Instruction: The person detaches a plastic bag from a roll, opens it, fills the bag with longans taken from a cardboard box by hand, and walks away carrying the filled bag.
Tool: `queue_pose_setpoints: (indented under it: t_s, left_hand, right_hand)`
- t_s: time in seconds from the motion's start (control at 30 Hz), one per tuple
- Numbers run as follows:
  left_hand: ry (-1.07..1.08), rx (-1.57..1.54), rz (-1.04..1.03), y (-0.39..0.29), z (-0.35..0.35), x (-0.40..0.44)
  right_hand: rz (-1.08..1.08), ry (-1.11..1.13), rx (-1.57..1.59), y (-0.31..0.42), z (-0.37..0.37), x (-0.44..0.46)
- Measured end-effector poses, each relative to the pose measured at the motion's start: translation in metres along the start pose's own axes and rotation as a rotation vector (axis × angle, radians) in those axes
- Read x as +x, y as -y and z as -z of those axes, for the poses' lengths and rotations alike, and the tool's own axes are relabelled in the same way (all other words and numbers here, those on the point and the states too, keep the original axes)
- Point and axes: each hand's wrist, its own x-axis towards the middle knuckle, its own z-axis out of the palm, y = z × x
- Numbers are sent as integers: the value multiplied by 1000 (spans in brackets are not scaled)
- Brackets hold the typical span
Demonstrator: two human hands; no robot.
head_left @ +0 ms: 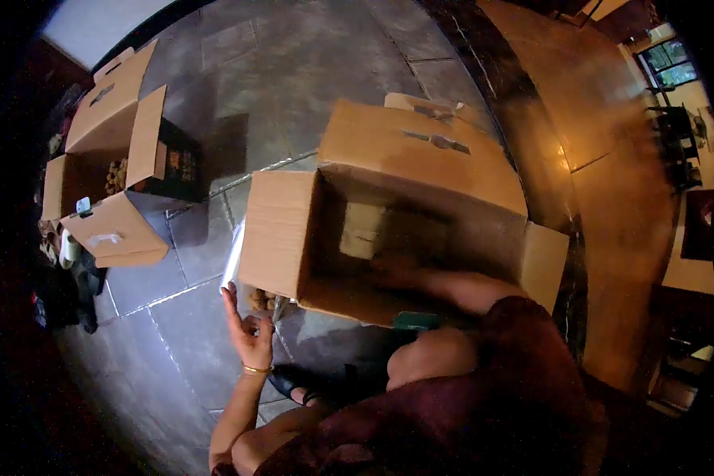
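Observation:
A large open cardboard box (420, 155) lies in front of me with its flaps spread. My right hand (393, 271) reaches down inside it; shadow and blur hide its fingers. A pale rectangular patch (363, 230) shows on the box's inner side. My left hand (251, 329) is raised beside the box's left flap (275, 234), palm up, with its fingers apart and a gold bangle at the wrist. Close to its fingertips are brown lumpy pieces (260, 299) and a shiny pale strip (234, 258), partly behind the flap.
At the left stands another open box (107, 119) with a brown lumpy bundle (117, 176) inside. Dark items lie near its lower side. Grey tiles (143, 341) cover the floor, and a wooden floor (603, 198) runs along the right. My knee and foot are beside the near box.

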Motion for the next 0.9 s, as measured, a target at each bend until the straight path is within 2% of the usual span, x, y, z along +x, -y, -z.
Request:
queue_pose_setpoints:
  t_s: [0.1, 0.2, 0.27, 0.33, 0.47, 0.6, 0.67, 0.73, 0.8, 0.9]
  left_hand:
    - [-5, -18, 19, -3, 0, -1]
    - [-57, 20, -7, 4, -1, -3]
    - [7, 99, 104, -4, 8, -5]
    - [-13, 43, -15, 12, 7, -5]
    - [-9, 22, 11, 3, 8, 0]
    - [-33, 100, -30, 3, 11, 0]
    - [-41, 71, -35, 9, 11, -2]
    - [-42, -13, 4, 8, 10, -2]
    - [-37, -43, 4, 12, 10, -5]
    - [-26, -97, 3, 10, 10, -6]
  right_hand:
    - [-2, 150, 4, 7, 10, -3]
    - [33, 118, -5, -9, -8, 0]
    - [45, 77, 67, -18, -19, 3]
    - [56, 87, 207, -21, -18, 6]
    - [44, 153, 459, -22, -9, 17]
    - [-155, 124, 639, -14, 21, 15]
    - [-353, 79, 718, 9, 65, 1]
    - [-407, 139, 952, 94, 151, -6]
    - [-269, 118, 1195, 144, 193, -14]
    - [-264, 253, 1394, 226, 213, -15]
